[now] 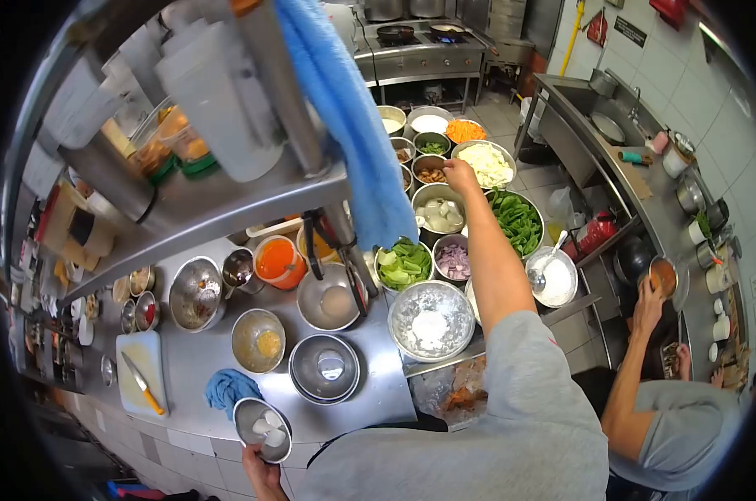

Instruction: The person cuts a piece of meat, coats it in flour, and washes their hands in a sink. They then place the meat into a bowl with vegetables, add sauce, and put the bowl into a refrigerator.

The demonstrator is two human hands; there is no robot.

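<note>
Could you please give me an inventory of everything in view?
Round metal bowl of white pieces: one, silver, bottom
White cutting board: one, left counter
Yellow-handled knife: one, on the board
Blue cloths: two, on counter and hanging from shelf
Metal shelf: one, silver, upper left
Tub of liquid: one, orange, centre-left
Other metal bowls: several, silver, middle counter
Metal food containers: many, silver, upper centre
Metal stove: one, silver, top
Frying pans: two, dark, on stove
Metal sink: one, silver, upper right
Co-worker: one, grey shirt, right
Left hand: one, on bottom bowl
Right hand: one, at food containers
</note>
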